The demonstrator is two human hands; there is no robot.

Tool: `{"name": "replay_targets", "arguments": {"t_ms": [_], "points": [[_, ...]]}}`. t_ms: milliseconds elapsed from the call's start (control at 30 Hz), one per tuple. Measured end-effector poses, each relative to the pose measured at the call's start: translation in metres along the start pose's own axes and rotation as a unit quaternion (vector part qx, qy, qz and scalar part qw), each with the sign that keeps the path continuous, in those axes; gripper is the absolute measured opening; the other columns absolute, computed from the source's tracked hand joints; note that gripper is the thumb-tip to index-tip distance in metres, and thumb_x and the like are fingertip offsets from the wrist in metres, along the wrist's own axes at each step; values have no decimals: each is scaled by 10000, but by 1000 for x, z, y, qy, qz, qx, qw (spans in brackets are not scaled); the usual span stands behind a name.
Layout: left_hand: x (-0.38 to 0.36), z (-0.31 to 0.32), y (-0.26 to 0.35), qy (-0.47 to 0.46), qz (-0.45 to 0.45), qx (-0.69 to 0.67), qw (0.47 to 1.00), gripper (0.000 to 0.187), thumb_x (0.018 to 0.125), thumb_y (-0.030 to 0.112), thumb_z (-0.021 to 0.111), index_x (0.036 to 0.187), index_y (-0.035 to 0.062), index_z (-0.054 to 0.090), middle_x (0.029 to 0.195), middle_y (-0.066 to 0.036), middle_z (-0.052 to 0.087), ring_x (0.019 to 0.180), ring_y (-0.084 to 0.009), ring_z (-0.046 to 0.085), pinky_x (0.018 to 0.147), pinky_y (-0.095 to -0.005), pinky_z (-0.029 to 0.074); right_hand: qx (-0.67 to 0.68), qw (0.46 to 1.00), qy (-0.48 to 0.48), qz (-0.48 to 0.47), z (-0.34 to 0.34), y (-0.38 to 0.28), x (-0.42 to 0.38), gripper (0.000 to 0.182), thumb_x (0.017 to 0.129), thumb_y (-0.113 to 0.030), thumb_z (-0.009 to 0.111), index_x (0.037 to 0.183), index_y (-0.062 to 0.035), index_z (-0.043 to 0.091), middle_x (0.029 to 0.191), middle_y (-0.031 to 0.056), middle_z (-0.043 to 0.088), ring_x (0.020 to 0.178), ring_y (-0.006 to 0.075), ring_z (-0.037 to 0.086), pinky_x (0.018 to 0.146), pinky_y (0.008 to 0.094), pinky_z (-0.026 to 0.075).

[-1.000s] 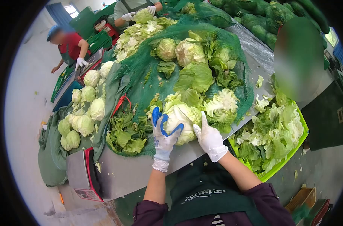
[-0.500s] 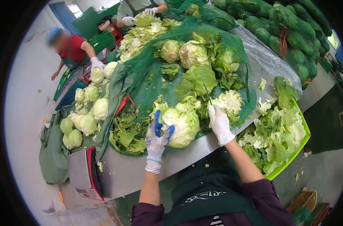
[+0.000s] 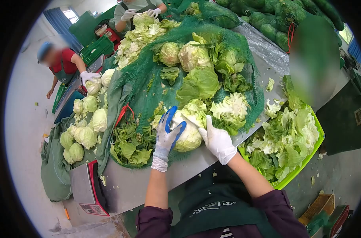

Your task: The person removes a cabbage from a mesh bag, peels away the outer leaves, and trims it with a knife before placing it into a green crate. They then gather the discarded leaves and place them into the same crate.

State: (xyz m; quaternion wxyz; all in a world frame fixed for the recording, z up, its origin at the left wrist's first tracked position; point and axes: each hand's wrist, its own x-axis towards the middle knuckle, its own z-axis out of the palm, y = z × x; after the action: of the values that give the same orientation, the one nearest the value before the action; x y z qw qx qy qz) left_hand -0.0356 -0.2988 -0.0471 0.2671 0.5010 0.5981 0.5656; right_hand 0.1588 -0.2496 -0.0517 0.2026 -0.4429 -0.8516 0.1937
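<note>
A trimmed cabbage (image 3: 187, 139) sits on the green mesh at the table's front edge, its pale side up. My left hand (image 3: 167, 137), in a white-and-blue glove, holds the cabbage from the left, thumb and fingers spread against it. In a white glove, my right hand (image 3: 218, 139) is closed round a knife whose thin blade (image 3: 191, 121) lies across the top of the cabbage. The knife's handle is hidden in the hand. Just right of it rests a leafy cut cabbage piece (image 3: 230, 111). Behind is a greener cabbage (image 3: 199, 82).
Loose leaves (image 3: 131, 144) lie on the green mesh (image 3: 142, 89). A bright green crate (image 3: 303, 168) of leaves stands at right, a scale (image 3: 87, 186) at left. Trimmed cabbages (image 3: 85, 137) cover the cloth. Two co-workers (image 3: 67, 63) (image 3: 138, 10) handle cabbage behind.
My right hand has moved left and turned, bringing the upright knife down across the cabbage. My left hand has closed in on the cabbage's side. The view has shifted slightly.
</note>
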Motion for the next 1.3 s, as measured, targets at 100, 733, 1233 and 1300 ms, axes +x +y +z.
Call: {"name": "replay_targets", "arguments": {"t_ms": [100,733,1233,1300], "points": [[-2,8,9,38,-17,28,999,597,739,140,716,1282,10,506,1264,-148,554,1179,-311,488,1019,-379,370,22,999,28,2,5,5,12,599,954,-395,444,1266,115,426,592,219,602,507,374,602,483,450,493],[-73,24,21,24,211,318,924,713,688,295,769,1323,105,506,1391,-177,425,1321,-384,316,1087,-502,236,21,999,-15,45,18,0,106,1167,669,-579,736,1387,131,152,954,272,639,825,369,655,708,396,530],[-84,-9,12,203,-91,-184,957,567,829,109,650,1349,16,446,1307,-81,458,1192,-161,441,930,-276,437,372,928,-10,-4,20,-28,23,928,681,-518,753,1266,134,445,1026,270,642,982,302,647,847,339,493],[-107,-9,4,165,-96,-143,971,577,813,113,668,1341,16,457,1300,-101,468,1191,-187,453,938,-303,434,400,903,-155,-27,-16,-10,58,821,686,-459,772,1223,106,513,999,212,668,941,214,651,830,310,491]]}}
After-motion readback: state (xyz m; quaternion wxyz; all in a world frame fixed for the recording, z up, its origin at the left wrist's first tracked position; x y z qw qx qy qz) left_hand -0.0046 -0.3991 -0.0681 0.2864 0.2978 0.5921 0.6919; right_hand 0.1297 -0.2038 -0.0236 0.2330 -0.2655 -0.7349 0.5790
